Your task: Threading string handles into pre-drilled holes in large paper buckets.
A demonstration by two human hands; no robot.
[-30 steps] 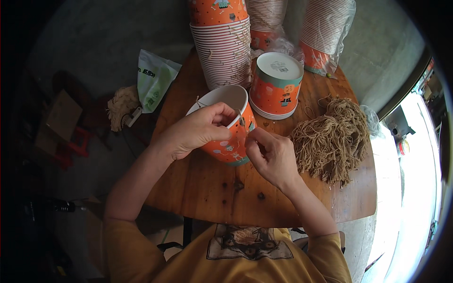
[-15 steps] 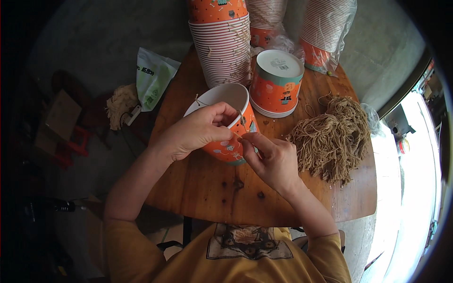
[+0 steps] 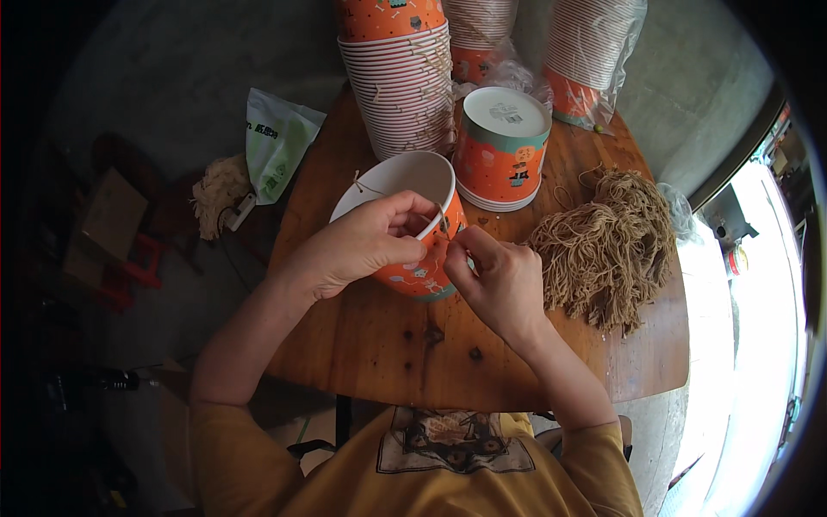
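An orange paper bucket point(image 3: 405, 173) with a white inside and a green base band stands tilted on the table in front of me. My left hand point(image 3: 372, 239) grips its near rim, fingers inside and thumb on the outer wall. Just right of it, my right hand point(image 3: 497, 280) is closed in a pinch on a thin string, which runs to the bucket's rim near a knot point(image 3: 444, 215). The fingertips hide part of that string. At the rim's far left, another bit of string point(image 3: 369, 187) is tied on. A tangled heap of brown string point(image 3: 607, 250) lies to the right.
Behind the bucket rises a tall nested stack of buckets point(image 3: 398, 86) with strings on their rims. Beside it sits an upside-down bucket point(image 3: 504, 151). Plastic-wrapped stacks point(image 3: 590, 60) stand at the back of the wooden table point(image 3: 388, 362). Left of the table is a white-green bag point(image 3: 280, 142).
My right hand has drawn slightly right and up, away from my left thumb, with the string in its pinch. My left hand keeps its hold on the bucket.
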